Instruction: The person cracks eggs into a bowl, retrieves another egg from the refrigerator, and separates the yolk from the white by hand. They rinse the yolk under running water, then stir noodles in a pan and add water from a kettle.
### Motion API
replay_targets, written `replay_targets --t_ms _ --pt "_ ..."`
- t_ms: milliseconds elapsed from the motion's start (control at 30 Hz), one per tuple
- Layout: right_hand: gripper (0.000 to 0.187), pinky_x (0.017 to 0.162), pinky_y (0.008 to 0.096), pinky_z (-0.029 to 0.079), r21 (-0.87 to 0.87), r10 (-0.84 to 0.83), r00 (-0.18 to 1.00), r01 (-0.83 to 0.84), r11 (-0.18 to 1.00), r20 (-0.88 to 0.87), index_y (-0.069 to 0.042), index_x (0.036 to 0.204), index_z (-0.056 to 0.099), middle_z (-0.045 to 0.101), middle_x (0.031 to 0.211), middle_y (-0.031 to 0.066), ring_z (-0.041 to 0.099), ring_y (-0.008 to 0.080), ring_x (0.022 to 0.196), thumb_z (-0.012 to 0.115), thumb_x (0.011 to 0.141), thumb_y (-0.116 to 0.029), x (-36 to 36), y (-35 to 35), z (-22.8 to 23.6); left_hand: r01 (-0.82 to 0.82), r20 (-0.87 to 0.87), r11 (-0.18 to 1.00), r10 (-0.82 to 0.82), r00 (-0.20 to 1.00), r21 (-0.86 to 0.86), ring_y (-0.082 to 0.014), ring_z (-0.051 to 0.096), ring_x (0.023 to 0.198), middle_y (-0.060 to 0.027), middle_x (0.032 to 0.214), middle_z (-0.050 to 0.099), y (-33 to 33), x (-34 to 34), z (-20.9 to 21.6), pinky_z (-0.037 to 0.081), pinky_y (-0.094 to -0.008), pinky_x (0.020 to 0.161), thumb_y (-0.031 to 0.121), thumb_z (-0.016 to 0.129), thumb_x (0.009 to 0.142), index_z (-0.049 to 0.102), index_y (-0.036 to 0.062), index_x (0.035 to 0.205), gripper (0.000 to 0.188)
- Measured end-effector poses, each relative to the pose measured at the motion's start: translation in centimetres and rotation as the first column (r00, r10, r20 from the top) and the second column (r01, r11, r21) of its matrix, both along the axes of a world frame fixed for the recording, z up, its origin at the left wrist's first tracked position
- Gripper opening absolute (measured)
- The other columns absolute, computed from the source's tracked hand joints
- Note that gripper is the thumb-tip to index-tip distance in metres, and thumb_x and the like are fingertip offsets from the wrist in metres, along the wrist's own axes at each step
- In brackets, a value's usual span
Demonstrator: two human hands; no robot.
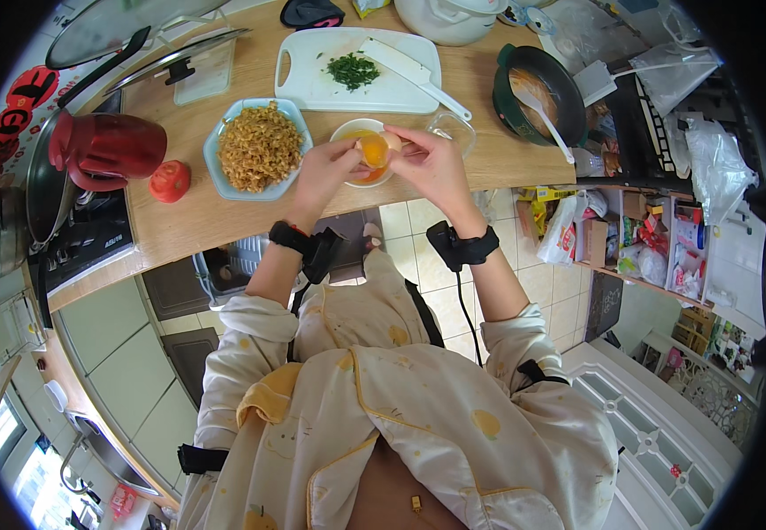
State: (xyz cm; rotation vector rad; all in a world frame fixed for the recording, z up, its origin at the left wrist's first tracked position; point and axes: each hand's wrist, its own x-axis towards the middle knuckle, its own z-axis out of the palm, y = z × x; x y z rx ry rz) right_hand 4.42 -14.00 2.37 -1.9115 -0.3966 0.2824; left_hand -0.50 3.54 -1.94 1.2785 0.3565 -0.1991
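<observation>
Over a small white bowl (342,131) on the wooden counter, both my hands hold a cracked egg (373,151). The yellow-orange yolk shows between the parted shell pieces. My left hand (330,170) grips the shell from the left with closed fingers. From the right, my right hand (432,166) pinches the shell piece (392,141) on its side. Orange-yellow liquid egg shows inside the bowl, partly hidden by the hands. To the left stands a pale blue bowl (212,157) heaped with brown fried-looking rice (259,146). A clear glass dish (454,130) sits just right of my right hand.
Behind the bowl lies a white cutting board (308,66) with chopped greens (353,71) and a knife (418,78). A tomato (169,181) and red jug (113,146) are left. A dark green pot (507,97) with a white spoon (546,119) stands right.
</observation>
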Motion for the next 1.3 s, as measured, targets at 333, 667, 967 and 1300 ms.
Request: replay_targets --t_ms 333,667,967,1300 --pt "0.037 0.076 0.0227 0.052 0.217 0.002 0.995 0.019 0.976 -0.096 -0.004 0.115 0.063 0.065 0.102 0.0069 0.063 0.0109 0.086 0.065 0.078 -0.002 0.3 -1.1 1.6 0.006 -0.073 0.971 -0.024 0.997 -0.239 -0.0281 0.065 0.097 -0.0218 0.106 0.062 0.5 -0.3 0.1 0.053 -0.0311 0.086 0.020 0.049 0.095 0.048 -0.0102 0.118 0.038" --pt "0.040 0.083 0.0248 0.052 0.361 -0.172 0.983 0.138 0.922 0.064 -0.002 0.116 0.061 0.056 0.114 0.0081 0.060 0.0152 0.096 0.066 0.077 0.004 -1.1 -2.4 3.8 -0.026 -0.079 0.956 0.003 0.997 -0.292 -0.0260 0.066 0.096 -0.0210 0.107 0.061 0.3 -0.1 0.2 0.054 -0.0278 0.084 0.018 0.048 0.093 0.049 -0.0129 0.115 0.038" --pt "0.041 0.083 0.0261 0.053 0.377 -0.292 0.942 0.213 0.901 0.163 0.001 0.117 0.058 0.055 0.119 0.0108 0.059 0.0159 0.099 0.069 0.077 0.004 -2.6 -3.3 4.4 -0.041 -0.082 0.956 0.017 0.996 -0.292 -0.0267 0.065 0.097 -0.0197 0.106 0.062 0.2 0.1 0.2 0.053 -0.0300 0.085 0.020 0.048 0.094 0.050 -0.0097 0.112 0.035" --pt "0.045 0.090 0.0288 0.049 0.470 -0.236 0.952 0.302 0.829 -0.196 0.003 0.125 0.051 0.057 0.120 0.0125 0.059 0.0165 0.105 0.063 0.082 0.004 -4.1 -3.0 0.7 -0.104 -0.094 0.933 0.076 0.993 -0.345 -0.0260 0.065 0.095 -0.0190 0.102 0.063 0.7 0.4 0.7 0.053 -0.0291 0.084 0.020 0.052 0.092 0.052 -0.0121 0.110 0.037"
